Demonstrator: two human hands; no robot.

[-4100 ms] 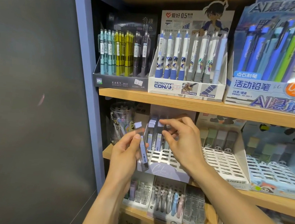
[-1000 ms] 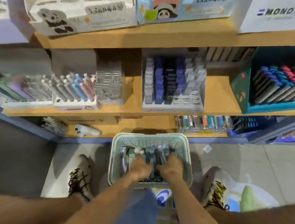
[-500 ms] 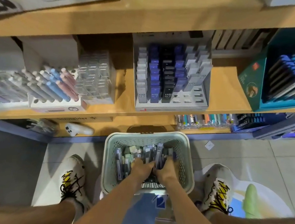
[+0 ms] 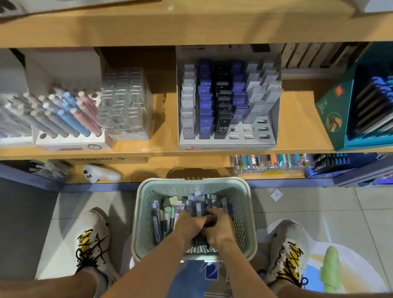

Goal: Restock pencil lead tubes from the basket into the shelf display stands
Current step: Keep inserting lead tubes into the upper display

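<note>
Both hands are down inside the basket (image 4: 141,216), knuckles together and fingers curled into the heap of lead tubes (image 4: 196,204); the left hand (image 4: 188,224) seems to clutch some tubes, though exactly which ones is hidden, and whether the right hand (image 4: 220,230) holds anything cannot be told, since its fingers are buried among the tubes. More tubes stand on end along the basket's left wall and toward its far edge, in grey, green and dark blue. That pale green basket, its walls full of holes, sits on the tiled floor (image 4: 330,213) between the person's two shoes (image 4: 93,242), close against the foot of the shelf (image 4: 297,116). On the wooden shelf board above it, near the front edge and roughly in line with the basket, a grey display stand (image 4: 252,143) holds rows of tubes in white, blue, black and grey, with open slots at its front right corner. Left of that stand, a stack of clear cases (image 4: 125,101) and a white box of pens (image 4: 70,110) sit on the same board; toward the right edge stands a teal box (image 4: 329,115) of dark pens.
</note>
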